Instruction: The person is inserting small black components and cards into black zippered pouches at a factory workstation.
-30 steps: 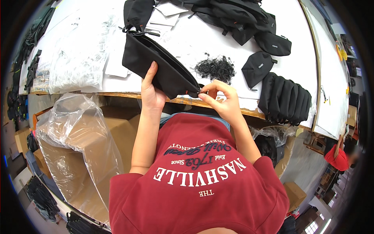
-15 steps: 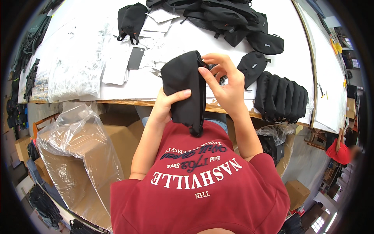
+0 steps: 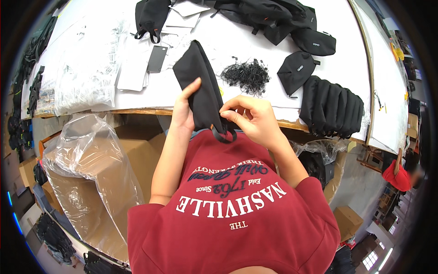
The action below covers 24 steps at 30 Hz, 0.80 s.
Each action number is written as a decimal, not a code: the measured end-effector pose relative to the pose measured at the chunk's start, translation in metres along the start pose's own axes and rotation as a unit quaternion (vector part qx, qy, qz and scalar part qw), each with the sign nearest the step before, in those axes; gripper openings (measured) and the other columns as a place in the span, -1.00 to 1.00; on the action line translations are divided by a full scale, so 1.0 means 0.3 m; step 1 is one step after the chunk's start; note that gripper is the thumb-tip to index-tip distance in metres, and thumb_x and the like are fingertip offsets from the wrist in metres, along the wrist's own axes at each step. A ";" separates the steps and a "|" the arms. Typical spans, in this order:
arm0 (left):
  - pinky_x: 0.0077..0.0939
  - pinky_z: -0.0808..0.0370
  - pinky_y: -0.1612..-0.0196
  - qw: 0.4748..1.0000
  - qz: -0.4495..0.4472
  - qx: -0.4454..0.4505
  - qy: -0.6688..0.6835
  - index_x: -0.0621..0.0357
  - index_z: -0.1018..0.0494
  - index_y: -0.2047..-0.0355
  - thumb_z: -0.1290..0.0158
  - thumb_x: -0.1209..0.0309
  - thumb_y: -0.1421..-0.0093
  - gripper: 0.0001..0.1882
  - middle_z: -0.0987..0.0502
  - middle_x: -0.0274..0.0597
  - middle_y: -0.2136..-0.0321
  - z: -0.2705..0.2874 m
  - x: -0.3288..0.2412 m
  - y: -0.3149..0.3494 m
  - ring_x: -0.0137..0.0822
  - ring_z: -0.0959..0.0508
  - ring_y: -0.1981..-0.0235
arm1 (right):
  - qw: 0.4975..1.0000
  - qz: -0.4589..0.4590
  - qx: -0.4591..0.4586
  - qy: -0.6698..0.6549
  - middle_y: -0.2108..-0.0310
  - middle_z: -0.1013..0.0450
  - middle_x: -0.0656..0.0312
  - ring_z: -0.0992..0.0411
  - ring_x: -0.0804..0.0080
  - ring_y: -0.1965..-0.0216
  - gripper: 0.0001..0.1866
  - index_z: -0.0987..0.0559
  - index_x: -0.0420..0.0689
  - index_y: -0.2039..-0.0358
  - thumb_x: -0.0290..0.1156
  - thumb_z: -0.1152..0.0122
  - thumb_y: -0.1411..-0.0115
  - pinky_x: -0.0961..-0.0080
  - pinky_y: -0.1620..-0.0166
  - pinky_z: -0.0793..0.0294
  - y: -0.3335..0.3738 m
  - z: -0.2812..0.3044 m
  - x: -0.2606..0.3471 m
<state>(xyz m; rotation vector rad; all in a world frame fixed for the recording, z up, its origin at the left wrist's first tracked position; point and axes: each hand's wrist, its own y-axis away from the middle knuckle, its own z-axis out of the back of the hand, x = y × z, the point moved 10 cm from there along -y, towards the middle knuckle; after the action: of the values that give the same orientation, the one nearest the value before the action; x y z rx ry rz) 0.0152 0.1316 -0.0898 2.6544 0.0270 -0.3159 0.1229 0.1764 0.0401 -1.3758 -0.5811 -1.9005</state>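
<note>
A black zip pouch [image 3: 199, 86] is held up on edge over the table's near edge, its top tilted to the left. My left hand [image 3: 185, 109] grips its left side, thumb across the front. Along the pouch's right edge, near the lower end, the thumb and forefinger of my right hand [image 3: 253, 118] are pinched together; a zipper pull there is too small to make out. A small fabric loop hangs at the bottom end. Behind my right hand lies a tangled heap of thin black cords [image 3: 246, 76].
Black pouches lie piled [image 3: 273, 18] at the back, with a neat row [image 3: 332, 107] at the right. A dark tag [image 3: 157, 59], white cards [image 3: 132, 73] and clear plastic bags [image 3: 89, 68] lie to the left. Below stands a plastic-covered cardboard box [image 3: 98, 169].
My right hand has slid down the pouch's edge, from near its top to near its lower end. The pouch has tilted and shifted left, uncovering the heap of cords.
</note>
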 end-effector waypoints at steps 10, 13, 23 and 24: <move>-0.38 -0.58 0.22 0.998 -0.056 0.041 0.011 0.27 -0.47 0.19 -0.04 0.42 -0.19 -0.78 -0.59 -0.12 0.29 -0.048 -0.101 -0.012 -0.28 -0.60 0.30 | 0.995 0.039 0.000 0.090 0.38 -0.48 0.25 -0.41 0.44 0.33 -0.86 -0.57 -0.12 0.38 -0.38 -0.27 -0.05 0.49 0.24 -0.35 -0.015 0.001 0.018; -0.39 -0.55 0.16 0.985 -0.116 -0.090 -0.090 0.26 -0.43 0.13 -0.01 0.38 -0.22 -0.74 -0.56 -0.13 0.23 -0.032 -0.141 0.032 -0.31 -0.57 0.22 | 0.954 0.136 -0.046 0.262 0.04 -0.32 0.21 -0.18 0.21 -0.08 -0.61 -0.53 0.06 0.17 -0.20 -0.34 0.06 0.24 -0.10 -0.09 -0.004 0.025 0.123; -0.35 -0.11 -0.21 0.730 -0.412 -0.126 -0.530 0.09 -0.14 -0.15 -0.05 0.18 -0.23 -0.44 -0.28 -0.05 -0.12 -0.054 -0.305 0.230 -0.22 -0.22 -0.17 | 0.996 0.074 -0.017 0.042 0.28 -0.47 0.17 -0.47 0.36 0.21 -0.48 -0.46 -0.19 0.15 -0.66 -0.32 0.23 0.49 0.15 -0.41 -0.055 0.077 0.062; -0.36 -0.14 -0.19 0.777 -0.391 -0.054 -0.491 0.08 -0.09 -0.18 -0.11 0.24 -0.19 -0.38 -0.29 -0.03 -0.11 -0.099 -0.301 0.234 -0.21 -0.23 -0.17 | 0.998 0.060 -0.007 -0.001 0.23 -0.47 0.20 -0.44 0.49 0.14 -0.50 -0.44 -0.20 0.09 -0.68 -0.27 0.12 0.57 0.10 -0.38 -0.061 0.082 0.045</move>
<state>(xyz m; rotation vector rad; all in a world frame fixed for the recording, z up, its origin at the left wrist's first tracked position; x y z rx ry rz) -0.0612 0.0854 -0.0122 1.9018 0.7795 -1.8354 0.1217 0.2019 0.0618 -1.3903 -0.4764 -1.8091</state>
